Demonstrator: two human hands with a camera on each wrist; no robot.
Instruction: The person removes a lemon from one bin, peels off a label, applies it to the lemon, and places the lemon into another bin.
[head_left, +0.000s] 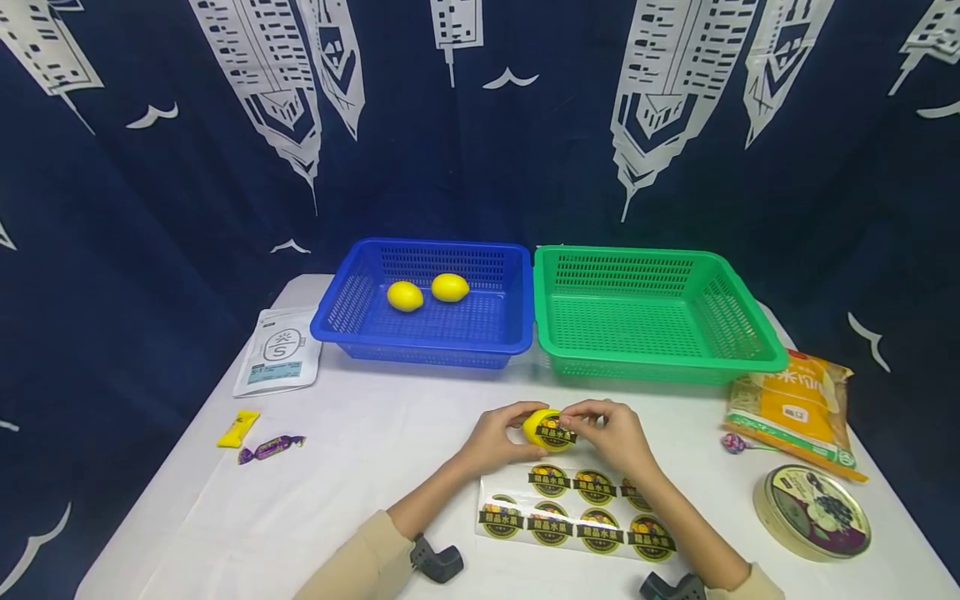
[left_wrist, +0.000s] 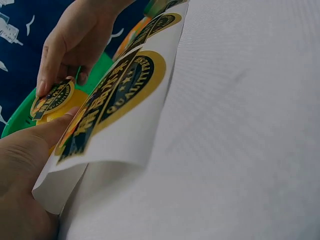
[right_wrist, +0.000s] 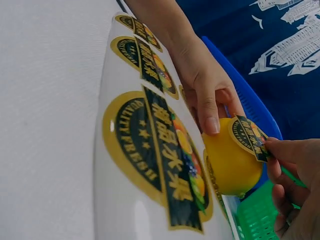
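My left hand (head_left: 501, 435) grips a yellow lemon (right_wrist: 232, 165) between thumb and fingers, just beyond a sheet of stickers (head_left: 517, 492). Against the lemon's right side lies a black and gold fruit sticker (head_left: 553, 432). My right hand (head_left: 611, 432) pinches that sticker's right end between thumb and index finger, as the right wrist view shows. Several matching round stickers with dark banners remain on the white sheet below both hands; the right forearm hides part of it. In the left wrist view a near corner of the sheet curls up.
Two lemons (head_left: 427, 292) lie in a blue basket (head_left: 420, 340); beside it stands a green basket (head_left: 660, 360). At left are a white pouch (head_left: 279, 352), a yellow candy (head_left: 238, 428) and a purple candy (head_left: 272, 448). At right are an orange bag (head_left: 797, 408), a lollipop (head_left: 735, 443) and a round tin (head_left: 812, 512).
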